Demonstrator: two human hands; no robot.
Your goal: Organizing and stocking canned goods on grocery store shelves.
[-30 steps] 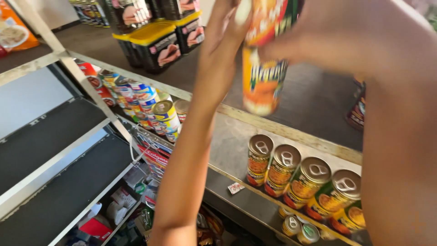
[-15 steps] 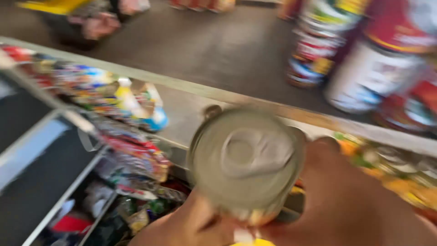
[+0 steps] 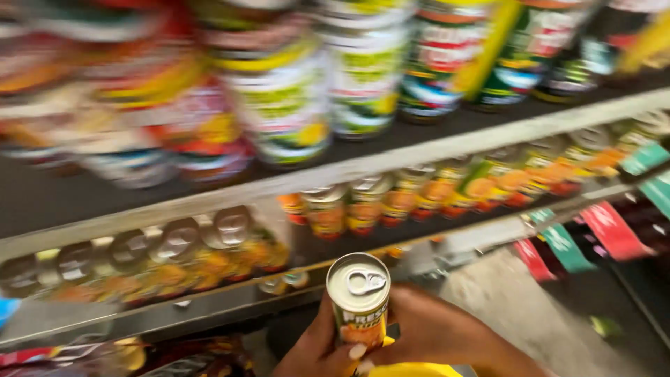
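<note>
Head view: a can (image 3: 359,301) with a silver pull-tab lid and an orange-and-green label stands upright low in the frame, at about six o'clock, in front of a run of store shelves. The left hand (image 3: 317,348) wraps its lower body from the eight o'clock side, thumb pressed on the label front; the right hand (image 3: 436,328) closes around it from four o'clock, fingers curled snugly against the side. Both hands are tight on the can, and the lid is sealed, so its contents do not show. A bit of yellow (image 3: 412,368) sits just beneath the hands.

Beyond the can, at twelve o'clock, the middle shelf (image 3: 209,199) carries a row of similar tins (image 3: 363,204) with orange labels, with more pull-tab tins (image 3: 178,241) at ten o'clock, all shut. The top shelf holds larger cans (image 3: 289,105) with green, red and yellow wrappers, blurred. At three o'clock, red and green price tags (image 3: 607,227) hang from a shelf edge.
</note>
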